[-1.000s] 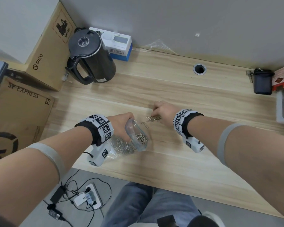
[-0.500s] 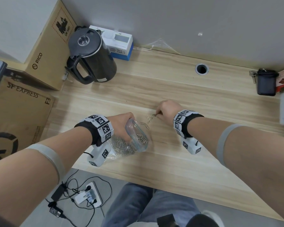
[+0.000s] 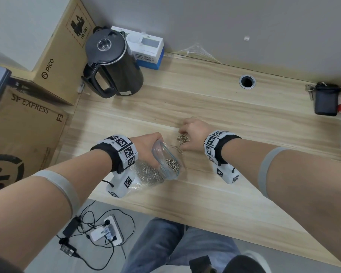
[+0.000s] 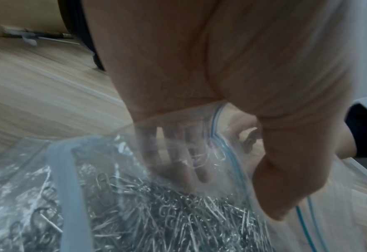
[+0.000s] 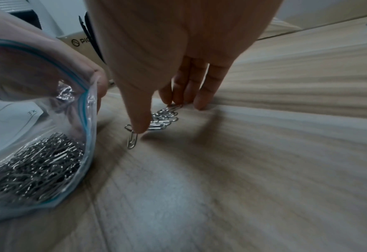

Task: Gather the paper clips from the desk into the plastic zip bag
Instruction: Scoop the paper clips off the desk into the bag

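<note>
A clear plastic zip bag (image 3: 166, 164) with a blue zip line lies on its side on the desk, its mouth facing right. My left hand (image 3: 149, 145) grips its rim and holds the mouth open. It holds a big heap of silver paper clips (image 5: 38, 163). In the left wrist view my fingers (image 4: 178, 153) show through the plastic and my thumb (image 4: 286, 187) lies outside. Just right of the mouth, a small pile of loose clips (image 5: 164, 118) lies between the thumb and straight fingertips of my right hand (image 5: 159, 114), which rest on the desk. One clip (image 5: 132, 140) lies apart, nearer the bag.
A black kettle (image 3: 114, 64) and a white-blue box (image 3: 146, 49) stand at the back left, beside cardboard boxes (image 3: 24, 123). A cable hole (image 3: 246, 81) and a black pouch (image 3: 326, 100) are at the back right. The desk edge (image 3: 165, 211) runs just behind the bag.
My right hand drew slightly right, then came back left over the loose clips with thumb and fingers spread around them. The left hand and bag stayed put.
</note>
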A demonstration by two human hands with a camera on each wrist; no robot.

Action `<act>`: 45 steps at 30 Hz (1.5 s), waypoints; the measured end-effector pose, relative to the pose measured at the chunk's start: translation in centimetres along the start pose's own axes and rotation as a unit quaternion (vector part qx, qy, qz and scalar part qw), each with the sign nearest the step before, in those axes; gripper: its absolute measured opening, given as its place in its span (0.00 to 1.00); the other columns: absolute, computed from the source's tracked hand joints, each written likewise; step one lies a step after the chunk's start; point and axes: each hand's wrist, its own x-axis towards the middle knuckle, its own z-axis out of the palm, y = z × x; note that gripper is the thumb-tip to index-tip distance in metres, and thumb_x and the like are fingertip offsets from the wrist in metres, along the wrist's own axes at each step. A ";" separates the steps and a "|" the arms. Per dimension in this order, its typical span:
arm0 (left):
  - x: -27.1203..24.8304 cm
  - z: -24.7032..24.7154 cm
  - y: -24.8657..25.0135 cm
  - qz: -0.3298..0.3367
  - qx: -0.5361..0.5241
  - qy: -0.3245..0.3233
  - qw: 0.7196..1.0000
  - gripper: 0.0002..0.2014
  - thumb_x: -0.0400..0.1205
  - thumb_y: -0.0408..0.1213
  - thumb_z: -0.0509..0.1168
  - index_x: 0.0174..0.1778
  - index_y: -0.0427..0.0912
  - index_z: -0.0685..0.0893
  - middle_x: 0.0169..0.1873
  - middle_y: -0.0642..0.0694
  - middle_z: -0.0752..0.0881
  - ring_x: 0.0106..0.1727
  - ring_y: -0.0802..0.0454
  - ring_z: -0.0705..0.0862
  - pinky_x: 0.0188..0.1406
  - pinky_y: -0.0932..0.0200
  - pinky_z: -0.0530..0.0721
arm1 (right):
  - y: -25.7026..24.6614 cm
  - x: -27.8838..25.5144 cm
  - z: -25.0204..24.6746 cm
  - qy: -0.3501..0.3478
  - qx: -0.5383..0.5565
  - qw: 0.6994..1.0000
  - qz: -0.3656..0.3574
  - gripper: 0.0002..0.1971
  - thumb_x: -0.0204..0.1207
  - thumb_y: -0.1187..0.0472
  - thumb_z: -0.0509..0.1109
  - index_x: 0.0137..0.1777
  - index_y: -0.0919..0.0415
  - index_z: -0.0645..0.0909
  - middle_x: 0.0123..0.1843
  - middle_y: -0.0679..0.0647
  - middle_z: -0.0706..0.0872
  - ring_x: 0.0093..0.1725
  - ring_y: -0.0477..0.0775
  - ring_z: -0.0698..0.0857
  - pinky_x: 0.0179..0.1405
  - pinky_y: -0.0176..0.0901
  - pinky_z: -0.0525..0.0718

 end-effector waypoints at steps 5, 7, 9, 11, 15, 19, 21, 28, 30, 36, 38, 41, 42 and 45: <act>0.3 0.1 -0.2 0.006 0.002 0.003 1.000 0.38 0.65 0.44 0.85 0.66 0.49 0.71 0.53 0.47 0.84 0.52 0.46 0.87 0.49 0.45 0.90 | -0.5 0.5 0.6 -0.004 0.016 1.000 -0.002 0.19 0.72 0.52 0.79 0.61 0.58 0.88 0.58 0.55 0.81 0.61 0.57 0.78 0.60 0.51 0.80; 0.3 0.1 -0.3 0.008 0.003 0.004 1.000 0.38 0.65 0.44 0.85 0.67 0.48 0.71 0.53 0.47 0.84 0.53 0.46 0.87 0.50 0.43 0.90 | -0.6 0.6 0.7 -0.010 0.029 1.000 0.003 0.12 0.75 0.57 0.77 0.57 0.59 0.90 0.56 0.56 0.84 0.58 0.58 0.82 0.57 0.51 0.82; 0.5 0.1 -0.3 0.009 0.007 0.003 1.000 0.39 0.65 0.45 0.85 0.67 0.49 0.71 0.54 0.47 0.84 0.53 0.47 0.87 0.52 0.43 0.90 | -0.6 0.5 0.8 -0.009 0.031 0.999 0.001 0.09 0.76 0.59 0.75 0.52 0.61 0.91 0.54 0.57 0.86 0.56 0.59 0.83 0.55 0.52 0.83; 0.5 0.1 -0.4 0.009 0.009 0.003 1.000 0.39 0.64 0.47 0.85 0.67 0.50 0.71 0.53 0.48 0.84 0.53 0.47 0.87 0.52 0.42 0.90 | -0.7 0.4 0.7 -0.003 0.036 0.999 0.001 0.07 0.76 0.61 0.74 0.50 0.62 0.91 0.54 0.56 0.86 0.55 0.59 0.83 0.54 0.52 0.83; 0.4 0.1 -0.6 0.008 0.007 0.007 1.000 0.39 0.62 0.48 0.85 0.65 0.52 0.72 0.52 0.48 0.85 0.51 0.47 0.88 0.48 0.40 0.91 | -1.0 0.3 0.7 0.003 0.024 1.000 0.012 0.05 0.78 0.62 0.72 0.48 0.60 0.89 0.56 0.54 0.84 0.55 0.57 0.83 0.53 0.50 0.84; 0.5 0.1 -0.5 0.010 0.016 0.009 1.000 0.38 0.62 0.48 0.85 0.64 0.53 0.72 0.51 0.48 0.85 0.50 0.46 0.88 0.47 0.43 0.91 | -1.1 0.4 1.1 -0.008 -0.004 1.000 0.020 0.04 0.78 0.64 0.70 0.46 0.59 0.87 0.57 0.54 0.82 0.56 0.58 0.83 0.55 0.52 0.84; 0.5 0.1 -0.5 0.012 0.019 0.010 1.000 0.38 0.63 0.47 0.85 0.64 0.52 0.72 0.50 0.48 0.85 0.50 0.46 0.88 0.47 0.45 0.91 | -1.1 0.3 1.1 -0.016 -0.019 1.000 0.016 0.04 0.79 0.64 0.69 0.47 0.60 0.86 0.58 0.54 0.81 0.55 0.59 0.83 0.55 0.52 0.83; 0.4 0.2 -0.1 0.013 0.022 0.018 1.000 0.37 0.64 0.45 0.84 0.64 0.50 0.72 0.50 0.48 0.85 0.49 0.49 0.86 0.47 0.49 0.88 | -0.9 -0.1 0.7 -0.061 -0.029 0.996 0.059 0.08 0.80 0.62 0.68 0.45 0.66 0.86 0.51 0.61 0.88 0.49 0.64 0.88 0.50 0.53 0.88; 0.3 0.3 0.0 0.013 0.022 0.019 0.999 0.36 0.65 0.44 0.84 0.65 0.49 0.72 0.49 0.49 0.84 0.46 0.50 0.85 0.46 0.50 0.86 | -0.7 -0.6 -0.1 -0.051 0.002 0.996 0.072 0.08 0.81 0.63 0.67 0.45 0.65 0.86 0.50 0.59 0.88 0.48 0.61 0.87 0.47 0.48 0.87; 0.0 0.3 0.2 0.012 0.023 0.022 0.999 0.35 0.65 0.43 0.84 0.63 0.50 0.72 0.50 0.48 0.85 0.49 0.49 0.86 0.47 0.49 0.87 | -0.8 -2.1 -1.3 -0.007 0.151 0.986 0.067 0.04 0.72 0.60 0.77 0.43 0.60 0.91 0.42 0.53 0.92 0.43 0.51 0.88 0.47 0.42 0.87; -0.1 0.3 0.3 0.013 0.017 0.023 1.000 0.35 0.65 0.42 0.84 0.63 0.49 0.72 0.49 0.48 0.85 0.48 0.49 0.86 0.45 0.50 0.87 | -1.5 -2.4 -1.4 -0.019 0.208 0.977 0.049 0.04 0.68 0.60 0.80 0.40 0.59 0.92 0.39 0.51 0.93 0.38 0.47 0.88 0.44 0.40 0.87; -0.1 0.3 0.5 0.008 0.022 0.023 0.999 0.36 0.64 0.42 0.84 0.64 0.48 0.72 0.48 0.49 0.84 0.45 0.52 0.84 0.40 0.55 0.85 | -3.6 -2.9 -1.2 -0.052 0.290 0.956 0.014 0.03 0.66 0.60 0.83 0.39 0.56 0.93 0.36 0.47 0.92 0.33 0.38 0.86 0.40 0.31 0.85; -0.2 0.4 0.6 0.007 0.027 0.023 0.999 0.36 0.64 0.42 0.84 0.63 0.48 0.72 0.48 0.50 0.84 0.45 0.53 0.84 0.39 0.56 0.85 | -4.5 -2.9 -0.8 -0.058 0.304 0.951 0.006 0.04 0.66 0.60 0.83 0.39 0.56 0.93 0.36 0.46 0.92 0.33 0.37 0.85 0.41 0.31 0.85; -0.3 0.3 0.8 0.009 0.041 0.017 0.999 0.37 0.61 0.45 0.84 0.63 0.47 0.73 0.50 0.50 0.84 0.47 0.52 0.86 0.43 0.51 0.89 | -6.6 -2.7 0.4 -0.059 0.302 0.952 -0.013 0.05 0.65 0.59 0.84 0.40 0.57 0.93 0.33 0.44 0.90 0.33 0.41 0.84 0.42 0.38 0.85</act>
